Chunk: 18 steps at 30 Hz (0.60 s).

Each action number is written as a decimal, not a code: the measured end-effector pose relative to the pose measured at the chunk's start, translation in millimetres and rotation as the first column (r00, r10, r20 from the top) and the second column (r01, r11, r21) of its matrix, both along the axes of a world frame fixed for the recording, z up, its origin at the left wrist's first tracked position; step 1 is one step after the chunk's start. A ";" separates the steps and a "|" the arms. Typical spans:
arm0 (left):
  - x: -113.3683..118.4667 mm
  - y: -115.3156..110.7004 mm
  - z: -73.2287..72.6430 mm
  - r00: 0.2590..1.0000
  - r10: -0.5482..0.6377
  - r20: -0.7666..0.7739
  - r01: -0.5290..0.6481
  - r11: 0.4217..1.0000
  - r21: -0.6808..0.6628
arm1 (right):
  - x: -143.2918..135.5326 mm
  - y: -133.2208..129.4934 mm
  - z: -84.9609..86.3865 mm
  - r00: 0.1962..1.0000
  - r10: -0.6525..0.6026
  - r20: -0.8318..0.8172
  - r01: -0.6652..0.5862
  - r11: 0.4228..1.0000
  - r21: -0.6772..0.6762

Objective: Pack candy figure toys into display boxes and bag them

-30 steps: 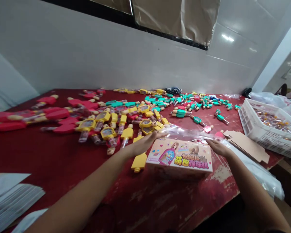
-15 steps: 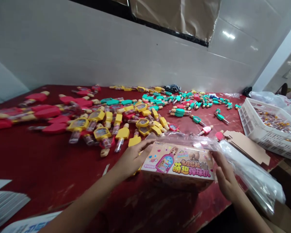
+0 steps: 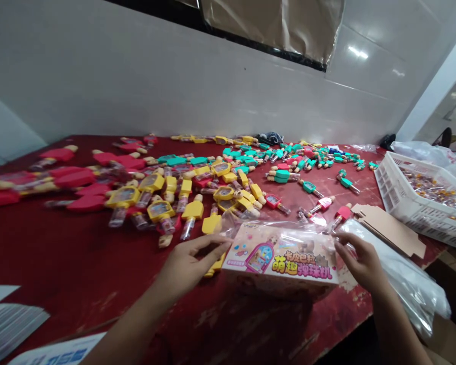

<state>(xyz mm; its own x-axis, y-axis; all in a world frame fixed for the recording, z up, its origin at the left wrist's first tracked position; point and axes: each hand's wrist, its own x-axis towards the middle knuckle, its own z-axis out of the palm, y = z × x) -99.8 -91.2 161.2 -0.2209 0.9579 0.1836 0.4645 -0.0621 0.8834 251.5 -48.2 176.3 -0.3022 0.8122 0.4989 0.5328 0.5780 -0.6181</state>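
A printed cardboard box (image 3: 281,256) with a pink toy picture and large Chinese lettering sits on the red table in front of me. Clear plastic film (image 3: 289,228) covers its top and sticks up along the far edge, like a bag around the box. At the box's left corner, my left hand (image 3: 192,261) is closed in a pinch on the film. My right hand (image 3: 359,258) pinches the film at the right corner, fingers bent. The fingertips are partly hidden, and the box's underside is out of sight.
Yellow toys (image 3: 192,210), red toys (image 3: 87,203) and green toys (image 3: 281,176) lie scattered behind the box. On the right are flat cardboard pieces (image 3: 391,230), clear plastic bags (image 3: 410,284) and a white crate (image 3: 399,195) of small wrapped items. Paper stacks (image 3: 13,327) lie at left.
Both hands have drawn slightly back and changed from lying along the box's sides to pinching at its corners. The film behind the box sits lower and flatter.
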 end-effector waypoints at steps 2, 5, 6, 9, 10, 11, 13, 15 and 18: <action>-1.3 -8.7 -5.9 0.998 0.028 -0.047 -0.026 0.999 0.042 | 2.9 -15.6 -7.5 0.999 -0.004 0.054 0.000 0.998 0.066; -0.5 -18.5 -14.1 0.973 0.071 -0.221 -0.015 0.969 0.246 | 5.3 -34.7 -18.1 0.998 0.014 0.066 -0.019 0.997 0.070; 0.2 -20.2 -15.2 0.948 0.121 -0.294 -0.015 0.940 0.340 | 5.6 -37.4 -19.8 0.999 -0.005 0.048 0.002 0.997 0.074; 0.8 -20.9 -14.5 0.826 0.316 -0.467 -0.002 0.829 0.559 | 6.1 -32.7 -17.8 0.993 -0.116 0.039 0.111 0.989 0.100; -0.1 -20.3 -13.9 0.807 0.311 -0.503 0.035 0.824 0.566 | 6.2 -28.3 -15.6 0.989 -0.136 0.063 0.130 0.987 0.098; -1.6 -19.9 -13.6 0.810 0.245 -0.533 0.091 0.845 0.527 | 6.3 -23.7 -13.1 0.987 -0.132 0.089 0.124 0.989 0.086; -5.7 -19.8 -14.9 0.841 0.041 -0.540 0.201 0.902 0.381 | 6.0 -16.3 -9.4 0.993 -0.049 0.108 0.046 0.998 0.031; -9.5 -21.2 -17.7 0.873 -0.081 -0.481 0.228 0.940 0.255 | 4.6 -13.8 -8.7 0.998 0.041 0.056 -0.041 0.999 -0.002; -11.0 -23.9 -19.1 0.916 -0.035 -0.400 0.139 0.962 0.234 | 2.0 -19.2 -12.9 0.998 0.052 -0.017 -0.051 0.996 0.069</action>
<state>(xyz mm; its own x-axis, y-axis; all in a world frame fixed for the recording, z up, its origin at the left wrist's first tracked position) -110.8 -115.1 142.0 0.0001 0.8797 0.4754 0.7493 -0.3150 0.5826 253.4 -67.4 163.4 -0.3329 0.7597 0.5586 0.4897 0.6455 -0.5861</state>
